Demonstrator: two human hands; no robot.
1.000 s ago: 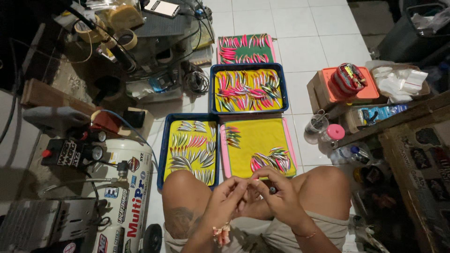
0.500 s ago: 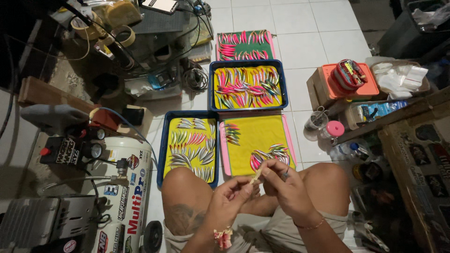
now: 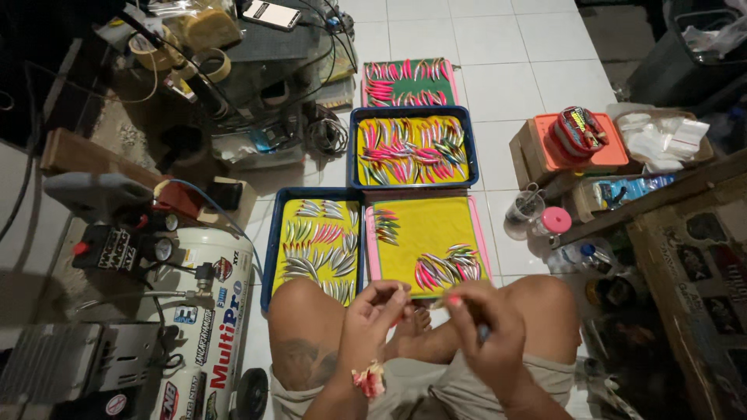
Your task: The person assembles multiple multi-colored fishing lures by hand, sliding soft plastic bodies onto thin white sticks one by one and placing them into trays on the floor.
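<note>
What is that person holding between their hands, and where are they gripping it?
A small pink lure-shaped piece, pinched at its ends between the fingertips of the left hand and right hand. The right hand also seems to clasp a thin tool, too hidden to identify.

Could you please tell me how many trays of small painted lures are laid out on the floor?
4: a green-lined tray farthest away, a blue tray below it, another blue tray near the left knee, and a pink-rimmed tray beside it. None looks hidden.

Trays [image 3: 424, 237] crowd the floor ahead; compressor [image 3: 206, 311] blocks left, bare tiles [image 3: 498, 85] beyond
</note>
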